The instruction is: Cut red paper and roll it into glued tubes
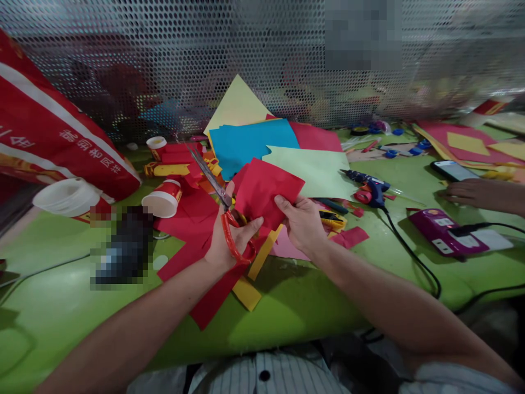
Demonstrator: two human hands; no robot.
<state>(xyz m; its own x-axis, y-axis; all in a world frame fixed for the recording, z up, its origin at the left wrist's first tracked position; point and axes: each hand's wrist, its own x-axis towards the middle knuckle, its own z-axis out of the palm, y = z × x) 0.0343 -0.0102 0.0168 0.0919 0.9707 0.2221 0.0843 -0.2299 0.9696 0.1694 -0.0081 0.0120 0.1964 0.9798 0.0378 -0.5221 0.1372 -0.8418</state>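
My left hand (223, 246) is closed around a pair of scissors (225, 198) with red handles, the blades pointing up and away to the left. Its thumb also presses against the lower edge of a red sheet of paper (266, 189). On the right side of that sheet, my right hand (304, 221) pinches it between thumb and fingers. Beneath both hands lie red paper pieces (180, 268), a yellow strip (246, 293) and some pink paper (287, 246). Blue sheets (254, 145) and a pale green sheet (315, 169) lie just beyond.
A glue gun (371, 186) rests at the right, its cord trailing toward a purple power strip (449, 232). Another person's hand (484, 194) is beside a phone (457, 171). Paper cups (163, 198) and a red bag (61, 126) stand left. Perforated metal (172, 71) closes the back.
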